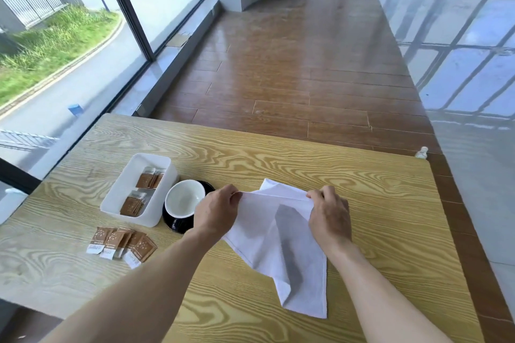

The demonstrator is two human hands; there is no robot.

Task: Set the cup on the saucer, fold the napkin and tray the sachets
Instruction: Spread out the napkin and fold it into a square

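A white napkin [278,245] lies partly lifted on the wooden table [376,203]. My left hand [217,211] pinches its upper left corner and my right hand [330,216] pinches its upper right corner, holding that edge up. Left of my left hand a cup [184,198], white inside and black outside, sits on a black saucer [207,185]. A white tray [122,189] further left holds two small stacks of brown sachets [149,179]. Several more brown sachets [122,242] lie loose on the table in front of the tray.
The table's far edge borders a wooden floor. A small white bottle [422,152] stands at the far right corner of the table. Large windows run along the left side.
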